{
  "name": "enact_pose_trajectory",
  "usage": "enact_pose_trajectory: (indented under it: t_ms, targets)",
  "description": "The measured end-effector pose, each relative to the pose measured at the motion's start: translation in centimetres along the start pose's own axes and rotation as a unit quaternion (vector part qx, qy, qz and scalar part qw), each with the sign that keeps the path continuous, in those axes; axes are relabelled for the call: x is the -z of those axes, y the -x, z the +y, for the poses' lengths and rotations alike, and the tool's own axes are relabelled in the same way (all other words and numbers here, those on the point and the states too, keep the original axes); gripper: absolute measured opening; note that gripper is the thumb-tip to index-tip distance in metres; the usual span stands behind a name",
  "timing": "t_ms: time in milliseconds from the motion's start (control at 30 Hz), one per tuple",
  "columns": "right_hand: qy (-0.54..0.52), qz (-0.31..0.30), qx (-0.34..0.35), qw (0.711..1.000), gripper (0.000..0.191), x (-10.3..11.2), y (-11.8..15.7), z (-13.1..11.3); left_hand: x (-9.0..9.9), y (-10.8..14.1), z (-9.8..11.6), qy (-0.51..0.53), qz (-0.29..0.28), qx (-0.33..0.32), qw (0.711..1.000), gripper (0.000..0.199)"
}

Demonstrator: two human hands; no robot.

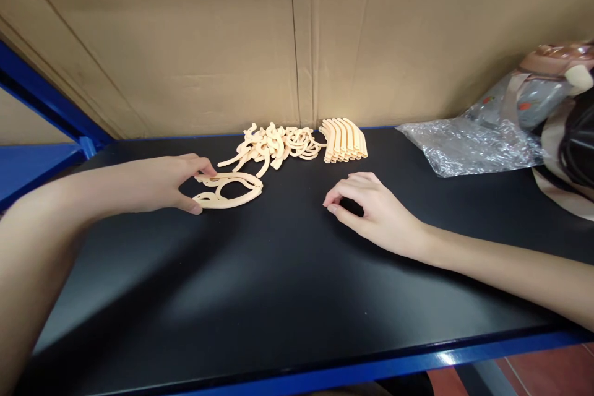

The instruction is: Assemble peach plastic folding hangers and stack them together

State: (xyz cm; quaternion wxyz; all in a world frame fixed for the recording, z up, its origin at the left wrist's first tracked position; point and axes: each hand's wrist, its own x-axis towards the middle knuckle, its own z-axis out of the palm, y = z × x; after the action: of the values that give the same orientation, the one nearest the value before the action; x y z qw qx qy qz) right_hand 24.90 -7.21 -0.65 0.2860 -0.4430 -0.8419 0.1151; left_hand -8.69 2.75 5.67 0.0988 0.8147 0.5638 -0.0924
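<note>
My left hand has its thumb and fingers on the left end of a beige plastic piece that looks like a folding hanger, with curved arms meeting at its right end. The piece is flat on or just above the black tabletop. To the right, my right hand rests over the table with curled fingers, thumb and forefinger tips close together, and nothing visible in them. Behind the left hand lies a loose pile of curved beige plastic parts. Beside that pile, bent beige arms are stacked in neat rows.
A crumpled clear plastic bag lies at the back right, in front of a clear bottle with a pink lid. A dark object with a beige strap stands at the right edge. Cardboard walls the back; a blue frame edges the table.
</note>
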Motion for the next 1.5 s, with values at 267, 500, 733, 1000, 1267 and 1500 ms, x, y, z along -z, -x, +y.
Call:
enact_pose_trajectory:
  t_ms: [267,500,733,1000,1267,1500]
  targets:
    - [-0.001,-0.007,0.002,1.0,0.008,0.0,0.1,0.0,0.4,0.4,0.9,-0.034,-0.006,0.005,0.999,0.054]
    - [-0.003,-0.008,0.003,1.0,0.009,0.0,0.0,-0.1,0.4,-0.3,3.7,0.023,0.125,-0.021,0.992,0.054]
    - [-0.001,-0.009,0.006,1.0,0.008,0.1,0.1,-0.1,-1.1,-1.1,5.3,0.056,0.145,-0.016,0.988,0.041]
    - [0.001,-0.009,0.007,1.0,0.009,0.1,0.0,-0.2,-1.5,-1.1,6.3,0.039,0.197,0.063,0.978,0.05]
    - [-0.003,-0.012,0.006,1.0,0.009,0.0,0.0,-0.1,-2.1,-2.2,4.9,0.103,0.199,0.074,0.972,0.049]
    - [-0.003,-0.014,0.006,1.0,0.009,0.0,0.0,-0.2,-2.8,-3.1,4.2,0.173,0.221,0.078,0.957,0.034]
